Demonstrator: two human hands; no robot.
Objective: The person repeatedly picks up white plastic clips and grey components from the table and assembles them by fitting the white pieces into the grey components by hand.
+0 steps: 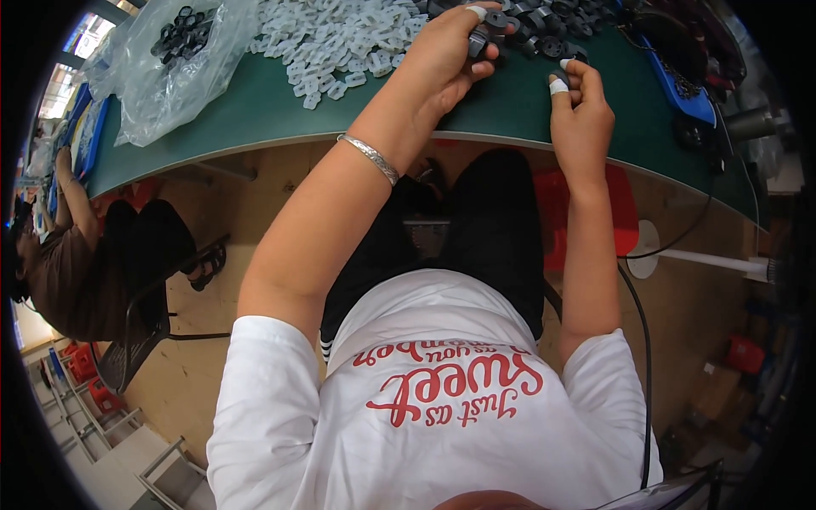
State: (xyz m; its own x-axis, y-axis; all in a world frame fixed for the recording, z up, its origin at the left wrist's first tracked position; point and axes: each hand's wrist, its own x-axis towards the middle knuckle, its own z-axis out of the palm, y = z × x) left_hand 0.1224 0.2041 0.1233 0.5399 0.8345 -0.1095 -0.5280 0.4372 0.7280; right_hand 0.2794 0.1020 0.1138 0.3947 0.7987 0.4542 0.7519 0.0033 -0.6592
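My left hand [442, 61], with white wraps on the fingertips and a bangle at the wrist, is closed around a small dark plastic part [478, 41] at the far side of the green table. To its right, my right hand [583, 110] pinches a small dark round part [557, 77] between wrapped thumb and finger, above the table near its front edge. A heap of dark round plastic parts [544, 24] lies just beyond both hands. Left of my left hand spreads a large pile of translucent white plastic pieces [331, 42].
A clear plastic bag [157, 98] with black parts rests at the table's left. A blue tray [693, 100] stands on the right of the green table [280, 123]. Another person [72, 263] sits at far left. A red stool [619, 212] and a black cable are below the table.
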